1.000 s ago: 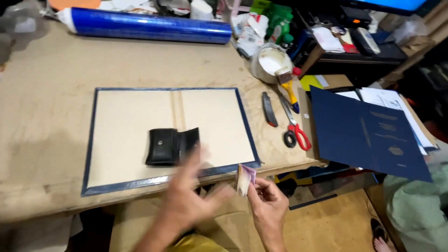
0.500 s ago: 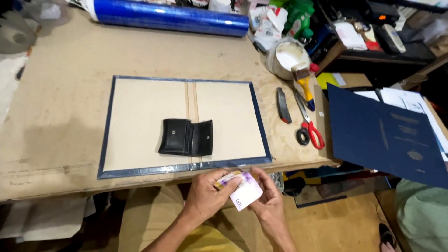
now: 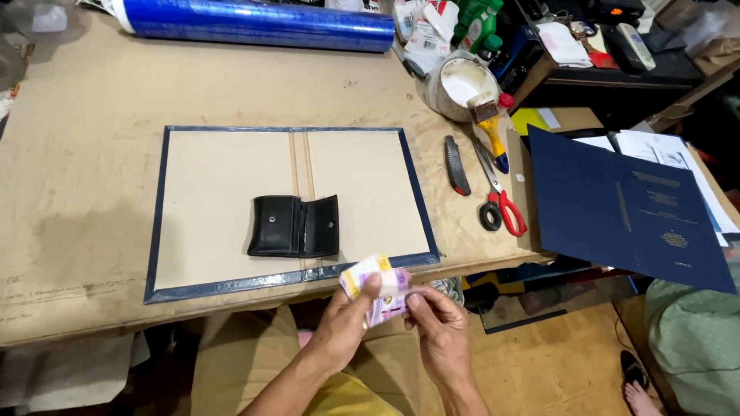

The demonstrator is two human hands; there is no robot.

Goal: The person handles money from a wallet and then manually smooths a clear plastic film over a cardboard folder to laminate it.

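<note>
Both my hands hold a small bundle of paper banknotes [image 3: 375, 286], yellow and purple, just in front of the table's near edge. My left hand [image 3: 344, 322] grips the notes from below with its thumb on top. My right hand [image 3: 434, 317] pinches their right end. A black wallet [image 3: 295, 226] lies open on an open book cover [image 3: 208, 185] of tan board with a dark blue border, flat on the table just beyond my hands.
Right of the cover lie a utility knife [image 3: 456, 165] and red-handled scissors [image 3: 499, 202]. A glue pot with a brush [image 3: 463, 85] stands behind them. A dark blue folder [image 3: 624, 208] overhangs the right edge. A blue film roll [image 3: 254, 25] lies at the back.
My left hand came back from the wallet and joined the right hand on the banknotes. The view shifted so the table sits lower and closer. The wallet has not moved.
</note>
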